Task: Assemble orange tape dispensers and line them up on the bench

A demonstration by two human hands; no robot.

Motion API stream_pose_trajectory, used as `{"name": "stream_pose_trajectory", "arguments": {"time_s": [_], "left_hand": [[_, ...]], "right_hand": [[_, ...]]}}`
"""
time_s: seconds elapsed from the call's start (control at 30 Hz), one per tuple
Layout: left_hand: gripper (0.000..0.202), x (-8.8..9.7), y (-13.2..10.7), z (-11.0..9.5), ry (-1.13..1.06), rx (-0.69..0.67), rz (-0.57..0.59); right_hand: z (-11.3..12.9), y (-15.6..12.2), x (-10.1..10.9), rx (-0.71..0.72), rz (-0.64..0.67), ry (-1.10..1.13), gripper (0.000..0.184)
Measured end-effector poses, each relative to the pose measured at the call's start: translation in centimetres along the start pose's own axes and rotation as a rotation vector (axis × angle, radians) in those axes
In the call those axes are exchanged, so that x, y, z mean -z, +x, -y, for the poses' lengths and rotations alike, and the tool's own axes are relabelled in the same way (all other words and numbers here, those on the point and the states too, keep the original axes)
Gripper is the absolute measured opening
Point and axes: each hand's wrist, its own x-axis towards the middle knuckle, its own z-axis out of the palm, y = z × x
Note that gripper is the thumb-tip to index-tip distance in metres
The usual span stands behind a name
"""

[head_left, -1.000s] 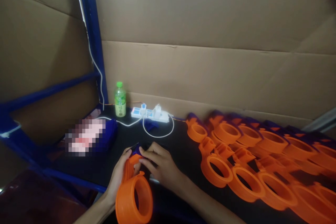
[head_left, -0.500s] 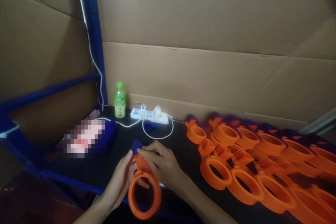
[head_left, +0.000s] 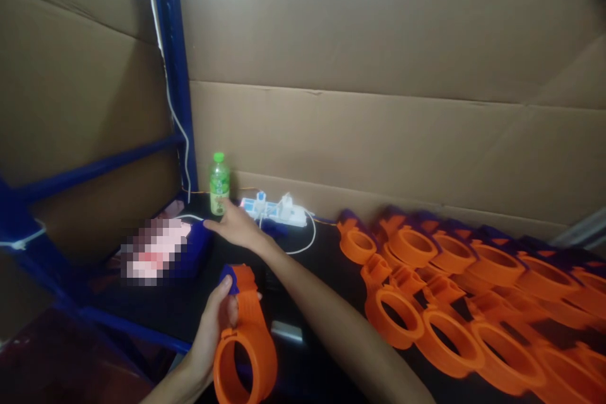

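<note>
My left hand is closed around the neck of an orange plastic tape dispenser, ring end down. A dark blue piece sits at its upper end, under my left thumb. My right hand is stretched out to the back left, fingers apart and holding nothing. It hovers near a blue box whose contents are blurred out. Its raised finger overlaps the lower part of a green-capped bottle in the view; whether they touch, I cannot tell.
Rows of orange dispensers, the back ones with dark blue parts, fill the right of the black tabletop. A white power strip with cables lies at the back. Cardboard walls and a blue metal post enclose the table.
My right hand has let go of the dispenser's upper end and moved to the back left beside the blue box. My left hand keeps the dispenser, now turned and slightly lower left.
</note>
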Motion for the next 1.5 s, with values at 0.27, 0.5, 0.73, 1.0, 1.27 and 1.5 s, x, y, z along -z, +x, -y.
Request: {"name": "stream_pose_trajectory", "arguments": {"time_s": [0.27, 0.5, 0.73, 1.0, 1.27, 1.5], "left_hand": [[0.051, -0.4, -0.1, 0.2, 0.055, -0.068, -0.012], [0.049, -0.6, 0.1, -0.1, 0.021, -0.042, -0.015], [0.044, -0.6, 0.2, 0.1, 0.000, -0.002, -0.017], [0.049, -0.4, 0.1, 0.0, 0.011, 0.031, 0.002], [0.040, -0.1, 0.4, 0.1, 0.050, -0.139, 0.001], [0.035, 0.1, -0.1, 0.3, 0.166, -0.326, -0.100]], "right_hand": [[0.6, 1.2, -2.4, -0.002, 0.034, -0.106, 0.075], [0.8, 1.5, -2.5, 0.013, 0.038, -0.164, 0.069], [0.9, 1.7, -2.8, 0.018, 0.014, -0.191, 0.069], [1.6, 1.0, -0.8, 0.033, -0.092, -0.220, 0.066], [1.3, -4.9, 6.9, 0.015, -0.334, -0.327, 0.047], [1.1, -12.0, 9.4, 0.073, -0.482, -0.696, 0.021]]}}
